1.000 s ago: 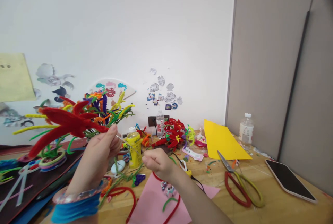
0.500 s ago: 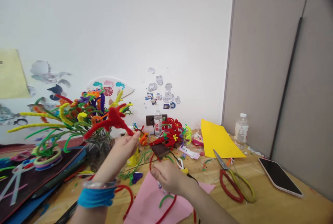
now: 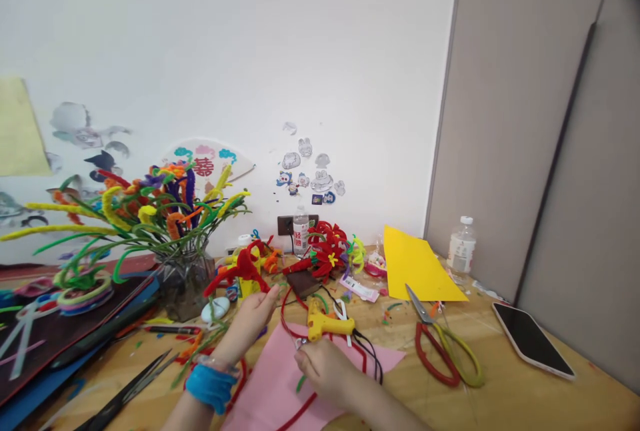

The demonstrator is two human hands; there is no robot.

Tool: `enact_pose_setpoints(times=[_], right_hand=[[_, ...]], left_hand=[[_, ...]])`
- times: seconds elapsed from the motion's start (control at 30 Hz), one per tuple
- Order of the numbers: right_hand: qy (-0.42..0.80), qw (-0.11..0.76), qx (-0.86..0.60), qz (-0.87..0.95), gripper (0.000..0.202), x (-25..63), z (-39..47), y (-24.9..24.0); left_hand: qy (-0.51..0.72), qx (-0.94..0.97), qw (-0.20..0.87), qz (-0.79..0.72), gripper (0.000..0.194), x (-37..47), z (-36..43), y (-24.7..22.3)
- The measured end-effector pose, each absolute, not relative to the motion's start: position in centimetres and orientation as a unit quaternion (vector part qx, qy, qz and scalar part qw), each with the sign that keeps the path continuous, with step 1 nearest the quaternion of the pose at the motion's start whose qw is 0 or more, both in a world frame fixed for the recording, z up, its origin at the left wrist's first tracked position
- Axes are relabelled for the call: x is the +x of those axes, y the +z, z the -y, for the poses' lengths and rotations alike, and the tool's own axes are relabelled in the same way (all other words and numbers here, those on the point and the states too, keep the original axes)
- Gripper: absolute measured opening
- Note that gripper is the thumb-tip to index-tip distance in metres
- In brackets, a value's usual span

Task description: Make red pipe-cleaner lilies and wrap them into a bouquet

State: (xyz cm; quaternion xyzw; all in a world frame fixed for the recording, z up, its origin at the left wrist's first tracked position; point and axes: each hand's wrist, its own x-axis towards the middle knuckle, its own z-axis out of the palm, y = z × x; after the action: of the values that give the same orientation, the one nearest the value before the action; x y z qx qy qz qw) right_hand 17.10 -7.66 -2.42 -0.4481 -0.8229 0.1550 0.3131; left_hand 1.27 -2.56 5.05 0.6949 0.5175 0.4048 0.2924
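My left hand (image 3: 254, 317), with a blue band at its wrist, pinches the stem of a red pipe-cleaner flower (image 3: 245, 269) raised above the table. My right hand (image 3: 325, 367) is closed low over the pink sheet (image 3: 265, 377); what its fingers hold, if anything, is hidden. Just beyond it lies a yellow glue gun (image 3: 327, 324) with a black cord and a silvery tip close to my fingers. A red pipe cleaner (image 3: 303, 411) runs across the pink sheet below my right hand.
Red-and-yellow-handled scissors (image 3: 435, 344) and a phone (image 3: 533, 339) lie at right. Black scissors (image 3: 120, 397) lie front left. A glass vase (image 3: 185, 284) of pipe-cleaner flowers stands at left. Behind are a red bouquet (image 3: 327, 251), bottles (image 3: 461, 247) and a yellow sheet (image 3: 420, 264).
My left hand has lowered and shifted right with the red flower, nearer my right hand. My right hand has dropped slightly, and more of the glue gun shows. The view has shifted slightly.
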Motion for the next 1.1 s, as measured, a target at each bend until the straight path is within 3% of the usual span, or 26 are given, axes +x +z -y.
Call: enact_pose_setpoints(times=[0.5, 0.7, 0.83, 0.93, 1.0, 1.1], right_hand=[[0.304, 0.436, -0.391, 0.751, 0.046, 15.9, 7.6, -3.7], [0.317, 0.453, -0.38, 0.741, 0.045, 15.5, 7.9, -3.5], [0.269, 0.347, -0.394, 0.808, 0.026, 16.2, 8.3, -3.1], [0.16, 0.227, -0.37, 0.887, 0.035, 16.4, 8.6, -3.0], [0.106, 0.174, -0.343, 0.917, 0.019, 16.2, 8.7, -3.0], [0.081, 0.175, -0.368, 0.91, 0.005, 16.1, 8.9, -2.6]], left_hand=[[0.493, 0.66, 0.347, -0.447, 0.049, 2.2, 3.9, 5.2], [0.564, 0.54, 0.538, -0.318, 0.038, 2.9, 4.9, 5.4], [0.577, 0.539, 0.526, -0.314, 0.032, 2.6, 4.8, 5.6], [0.599, 0.548, 0.481, -0.331, 0.03, 2.2, 4.3, 5.6], [0.61, 0.543, 0.471, -0.335, 0.03, 2.1, 4.0, 5.5], [0.618, 0.531, 0.471, -0.338, 0.032, 2.2, 3.8, 5.3]])
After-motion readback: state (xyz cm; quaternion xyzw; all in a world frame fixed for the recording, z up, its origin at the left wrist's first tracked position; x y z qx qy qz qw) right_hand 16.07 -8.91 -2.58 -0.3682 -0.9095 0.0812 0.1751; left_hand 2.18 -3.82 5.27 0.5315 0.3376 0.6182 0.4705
